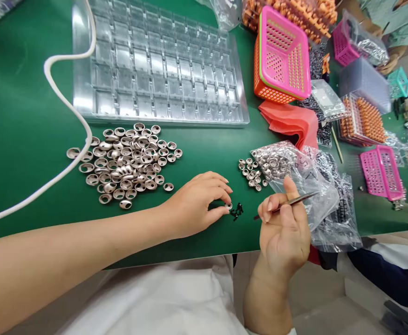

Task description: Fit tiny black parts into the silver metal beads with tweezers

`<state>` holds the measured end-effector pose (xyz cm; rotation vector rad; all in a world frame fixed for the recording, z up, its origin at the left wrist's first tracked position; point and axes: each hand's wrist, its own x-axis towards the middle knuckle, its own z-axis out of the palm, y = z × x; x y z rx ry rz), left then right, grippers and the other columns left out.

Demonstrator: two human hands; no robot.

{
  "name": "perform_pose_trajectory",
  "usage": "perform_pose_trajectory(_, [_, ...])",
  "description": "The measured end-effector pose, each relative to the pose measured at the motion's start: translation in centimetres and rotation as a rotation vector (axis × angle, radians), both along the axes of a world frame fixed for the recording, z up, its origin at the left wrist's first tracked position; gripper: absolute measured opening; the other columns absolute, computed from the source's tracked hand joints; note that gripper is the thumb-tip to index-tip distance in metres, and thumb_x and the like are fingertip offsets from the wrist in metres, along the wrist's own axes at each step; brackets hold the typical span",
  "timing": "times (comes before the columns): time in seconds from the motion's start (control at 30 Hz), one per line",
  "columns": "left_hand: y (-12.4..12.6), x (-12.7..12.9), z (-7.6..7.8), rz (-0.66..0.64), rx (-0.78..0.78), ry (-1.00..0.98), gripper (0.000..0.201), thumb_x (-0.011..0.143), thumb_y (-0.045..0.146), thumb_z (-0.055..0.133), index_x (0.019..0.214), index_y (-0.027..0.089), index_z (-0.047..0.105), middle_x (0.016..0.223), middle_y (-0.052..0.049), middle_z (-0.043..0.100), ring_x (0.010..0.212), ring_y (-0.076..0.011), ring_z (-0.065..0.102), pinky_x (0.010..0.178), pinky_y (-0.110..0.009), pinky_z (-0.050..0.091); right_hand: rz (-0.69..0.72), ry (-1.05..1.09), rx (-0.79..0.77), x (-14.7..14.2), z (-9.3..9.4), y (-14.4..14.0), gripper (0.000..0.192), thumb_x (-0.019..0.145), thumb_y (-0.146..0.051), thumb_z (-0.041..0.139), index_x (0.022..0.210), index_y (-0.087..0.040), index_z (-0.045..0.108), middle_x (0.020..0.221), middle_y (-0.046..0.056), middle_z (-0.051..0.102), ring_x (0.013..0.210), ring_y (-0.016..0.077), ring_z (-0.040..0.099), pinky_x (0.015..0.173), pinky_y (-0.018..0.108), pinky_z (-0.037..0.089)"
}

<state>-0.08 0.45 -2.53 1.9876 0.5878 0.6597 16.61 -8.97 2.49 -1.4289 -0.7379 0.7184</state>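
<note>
Low across the tabletop, my left forearm reaches in from the lower left, and the left hand arches with its back upward. Its thumb and forefinger are pinched on a small silver ring, which sits right at their tips, partly hidden by them. Just beyond the ring, on the side toward my other hand, lies a small scatter of black pieces.

My right forearm rises from below, with the palm of the right hand turned up toward me and its fingers curled around slim tweezers, held slantwise and pointing across the hand. Between the two hands, a little farther from me, a small cluster of rings rests beside a clear plastic bag holding more. A large heap of rings spreads beyond my left forearm, in front of the clear compartment tray.
</note>
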Motion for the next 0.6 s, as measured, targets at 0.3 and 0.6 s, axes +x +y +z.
perform_pose_trajectory(0.3, [-0.2, -0.1, 2.0, 0.046, -0.292, -0.103, 0.011, 0.087, 0.021, 0.072, 0.097, 0.019, 0.075, 0.096, -0.004, 0.076, 0.096, -0.0164, 0.07, 0.088, -0.028, 0.056, -0.067, 0.028, -0.131, 0.3, -2.3, -2.9, 0.035, 0.091, -0.027, 0.064, 0.125, -0.026, 0.065, 0.073, -0.004, 0.053, 0.06, 0.0079, 0.046, 0.054, 0.023, 0.038])
perform_pose_trajectory(0.6, [-0.2, -0.1, 2.9, 0.023, -0.391, -0.09, 0.009, 0.085, 0.021, 0.071, 0.092, 0.018, 0.075, 0.089, -0.001, 0.076, 0.082, -0.0121, 0.07, 0.079, -0.021, 0.056, -0.021, -0.081, -0.218, 0.0, -2.7, -4.3, 0.023, 0.09, -0.033, 0.067, 0.111, -0.022, 0.07, 0.079, -0.001, 0.061, 0.066, 0.0101, 0.054, 0.06, 0.026, 0.043])
